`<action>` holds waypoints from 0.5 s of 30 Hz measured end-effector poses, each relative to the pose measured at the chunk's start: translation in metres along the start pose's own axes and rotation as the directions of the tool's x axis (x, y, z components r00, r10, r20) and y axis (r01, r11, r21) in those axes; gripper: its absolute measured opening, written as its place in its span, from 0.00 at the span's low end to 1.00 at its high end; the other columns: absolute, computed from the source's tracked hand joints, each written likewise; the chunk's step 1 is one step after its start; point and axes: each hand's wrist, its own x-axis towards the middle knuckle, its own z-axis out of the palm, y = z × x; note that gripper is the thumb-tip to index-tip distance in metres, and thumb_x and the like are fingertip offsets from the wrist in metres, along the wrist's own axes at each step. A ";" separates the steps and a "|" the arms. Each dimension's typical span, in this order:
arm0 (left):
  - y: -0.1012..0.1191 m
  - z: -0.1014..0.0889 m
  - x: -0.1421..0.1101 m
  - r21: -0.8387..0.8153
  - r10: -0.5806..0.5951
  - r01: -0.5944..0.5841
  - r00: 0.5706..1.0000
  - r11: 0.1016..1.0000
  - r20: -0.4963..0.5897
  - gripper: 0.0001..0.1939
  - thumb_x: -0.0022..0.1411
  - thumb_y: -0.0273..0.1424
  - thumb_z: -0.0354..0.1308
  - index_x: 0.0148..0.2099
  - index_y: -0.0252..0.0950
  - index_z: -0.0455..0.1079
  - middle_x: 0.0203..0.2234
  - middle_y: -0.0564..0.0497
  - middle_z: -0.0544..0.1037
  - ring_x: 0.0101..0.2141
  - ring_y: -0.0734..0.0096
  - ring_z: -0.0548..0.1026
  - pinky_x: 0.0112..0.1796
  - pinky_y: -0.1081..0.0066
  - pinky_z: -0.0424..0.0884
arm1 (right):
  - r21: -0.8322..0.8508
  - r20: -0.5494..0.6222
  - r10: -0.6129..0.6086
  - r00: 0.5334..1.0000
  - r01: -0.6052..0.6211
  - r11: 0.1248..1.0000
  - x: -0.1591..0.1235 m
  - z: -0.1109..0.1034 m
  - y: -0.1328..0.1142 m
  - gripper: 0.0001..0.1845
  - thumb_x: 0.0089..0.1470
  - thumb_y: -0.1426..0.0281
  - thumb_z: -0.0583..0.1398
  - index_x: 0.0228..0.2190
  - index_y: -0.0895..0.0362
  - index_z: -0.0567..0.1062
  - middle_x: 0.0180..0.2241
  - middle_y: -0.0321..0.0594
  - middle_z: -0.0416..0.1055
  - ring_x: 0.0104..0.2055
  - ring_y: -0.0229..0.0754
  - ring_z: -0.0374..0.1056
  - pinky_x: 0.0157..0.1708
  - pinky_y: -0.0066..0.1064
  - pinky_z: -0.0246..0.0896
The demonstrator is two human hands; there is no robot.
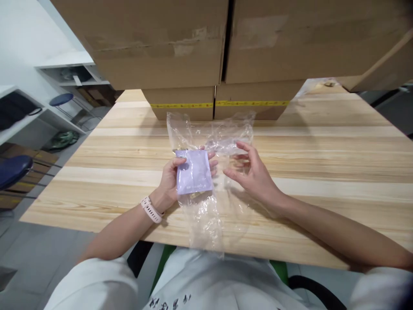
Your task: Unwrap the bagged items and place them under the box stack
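My left hand (169, 178) grips a small flat lilac packet (193, 172) upright above the wooden table (322, 163), thumb on its top left corner. A pale watch strap (151, 209) is on that wrist. A clear crumpled plastic bag (209, 142) lies spread on the table under and behind both hands, reaching past the near edge. My right hand (253, 172) hovers just right of the packet with fingers spread, fingertips at the plastic, holding nothing that I can make out.
Large cardboard boxes (193, 47) are stacked at the table's far side, with yellow tape along the lower ones. To the left are white shelves (67, 71), two blue stools (13, 170) and a green object (63, 140) on the floor.
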 end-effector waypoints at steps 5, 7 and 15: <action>0.000 -0.004 0.000 0.004 -0.043 0.043 0.999 0.999 0.014 0.35 0.55 0.30 0.59 0.66 0.34 0.65 0.56 0.39 0.79 0.56 0.46 0.78 0.58 0.48 0.72 | 0.261 0.269 0.221 0.937 -0.292 0.920 -0.005 0.006 -0.006 0.48 0.52 0.58 0.71 0.68 0.44 0.58 0.46 0.40 0.71 0.35 0.39 0.69 0.33 0.37 0.72; 0.000 -0.006 0.002 0.008 -0.062 0.062 0.998 0.998 0.009 0.35 0.55 0.30 0.59 0.66 0.33 0.66 0.55 0.38 0.80 0.55 0.44 0.78 0.59 0.46 0.71 | 0.302 0.308 0.223 0.925 -0.317 0.899 -0.003 0.003 -0.006 0.37 0.55 0.61 0.69 0.63 0.48 0.67 0.36 0.35 0.68 0.27 0.35 0.65 0.25 0.31 0.65; -0.003 -0.007 0.012 0.045 0.021 -0.012 0.980 0.999 -0.196 0.30 0.55 0.15 0.55 0.61 0.29 0.70 0.42 0.42 0.85 0.44 0.60 0.84 0.54 0.60 0.77 | -0.101 0.039 -0.070 0.997 0.073 0.992 0.029 -0.043 -0.014 0.22 0.57 0.66 0.65 0.53 0.54 0.76 0.38 0.39 0.72 0.29 0.37 0.64 0.29 0.33 0.62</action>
